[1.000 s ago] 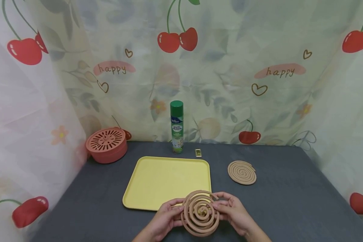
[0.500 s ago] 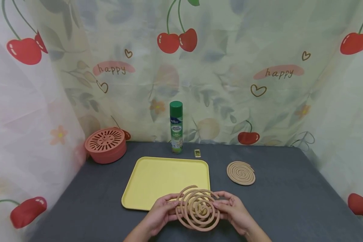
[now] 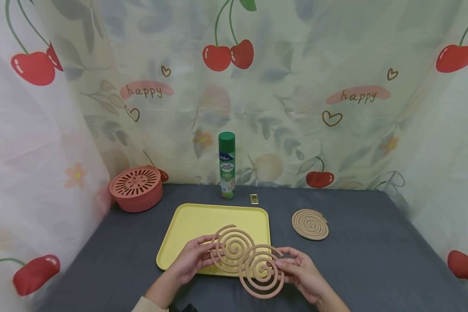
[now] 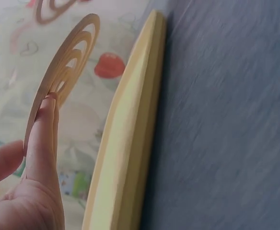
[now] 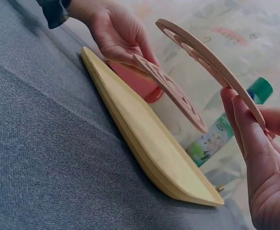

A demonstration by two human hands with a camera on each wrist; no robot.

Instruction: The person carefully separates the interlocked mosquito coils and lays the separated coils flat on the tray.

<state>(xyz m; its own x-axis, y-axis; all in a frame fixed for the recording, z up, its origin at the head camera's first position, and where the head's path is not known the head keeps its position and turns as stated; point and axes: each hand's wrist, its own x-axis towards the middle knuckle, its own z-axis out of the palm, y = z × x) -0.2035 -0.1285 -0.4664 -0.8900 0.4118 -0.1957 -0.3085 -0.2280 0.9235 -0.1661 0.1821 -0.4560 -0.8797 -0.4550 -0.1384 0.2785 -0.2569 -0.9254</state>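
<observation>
Pulling apart now: left hand (image 3: 191, 259) pinching one coil (image 3: 232, 248), right hand (image 3: 302, 274) pinching the other coil (image 3: 262, 276), over yellow tray (image 3: 187, 225).

Bare cloth (image 3: 374, 260) right of tray (image 3: 187, 225); spray can (image 3: 227, 165) blocks behind

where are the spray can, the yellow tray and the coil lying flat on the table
spray can (image 3: 227, 167), head view, on its label
yellow tray (image 3: 203, 221), head view, on its bare floor
flat coil (image 3: 310, 224), head view, on its centre
</observation>
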